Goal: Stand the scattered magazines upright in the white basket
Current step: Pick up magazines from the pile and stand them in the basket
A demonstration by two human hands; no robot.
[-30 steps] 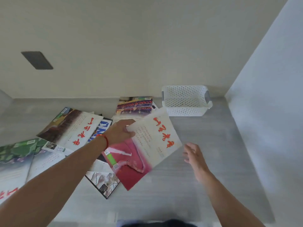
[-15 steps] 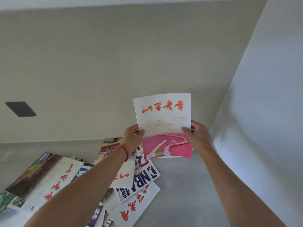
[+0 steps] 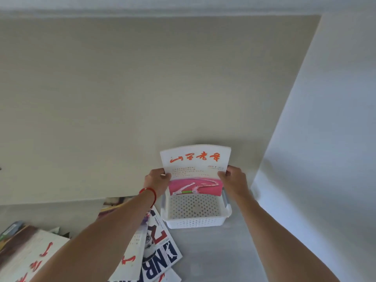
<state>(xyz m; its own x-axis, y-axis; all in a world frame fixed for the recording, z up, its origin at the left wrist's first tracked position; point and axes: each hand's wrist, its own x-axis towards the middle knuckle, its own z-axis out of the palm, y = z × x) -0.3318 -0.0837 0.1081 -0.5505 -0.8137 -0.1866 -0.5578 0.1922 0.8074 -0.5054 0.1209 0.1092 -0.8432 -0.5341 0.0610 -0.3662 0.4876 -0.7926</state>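
1. The grey floor [image 3: 203, 257] carries the loose magazines: an NBA magazine [image 3: 160, 255] and red-lettered ones lie flat and overlapping left of the basket, within easy reach for later turns.
2. The white perforated basket [image 3: 194, 221] sits near the wall corner, with no other magazine visible inside it, so the first one can lean on its far wall.
3. The white-and-pink magazine [image 3: 195, 171] is held upright, its lower edge inside the basket's far side, probably to land standing.
4. The left hand [image 3: 156, 183] and right hand [image 3: 234, 179] each pinch a side edge, fingers curled round it, which keeps the thin cover from sagging.
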